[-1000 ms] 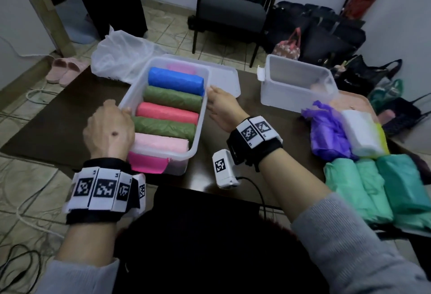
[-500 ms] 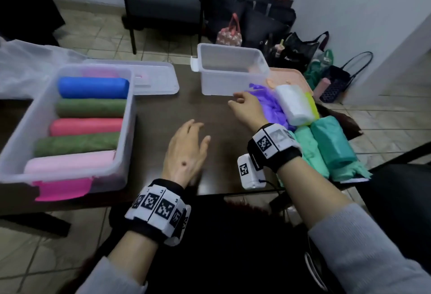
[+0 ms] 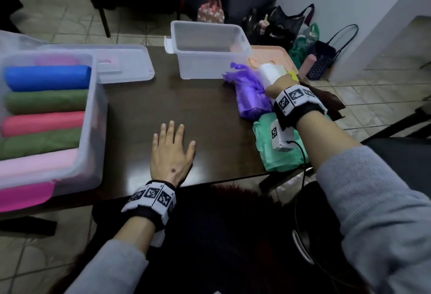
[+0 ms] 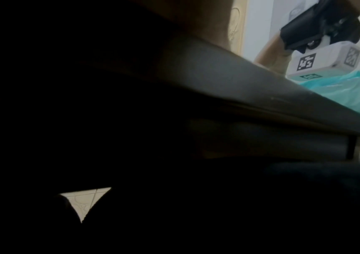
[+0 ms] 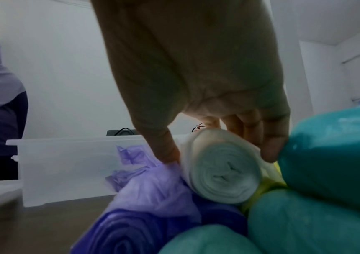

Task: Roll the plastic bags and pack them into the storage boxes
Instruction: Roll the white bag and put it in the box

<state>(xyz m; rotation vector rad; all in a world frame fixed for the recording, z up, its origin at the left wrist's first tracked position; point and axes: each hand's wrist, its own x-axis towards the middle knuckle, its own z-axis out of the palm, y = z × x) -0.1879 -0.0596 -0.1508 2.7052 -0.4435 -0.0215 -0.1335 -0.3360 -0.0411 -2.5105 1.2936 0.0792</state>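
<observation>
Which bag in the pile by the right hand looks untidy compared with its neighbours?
The purple bag, left of the white roll that the right hand grips. Its far end has come loose into crumpled flaps, while the white and green rolls beside it look tightly wound.

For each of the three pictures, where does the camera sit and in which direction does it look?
Head: on the person's head, facing forward and down at the table; both forearms show, left hand flat.
Left wrist: under the left wrist at the table's edge, mostly dark, facing right toward the other wrist's camera.
Right wrist: under the right hand, facing along its fingers, which grip the white roll.
Shared: head and right wrist views both show the white roll and the empty box.
</observation>
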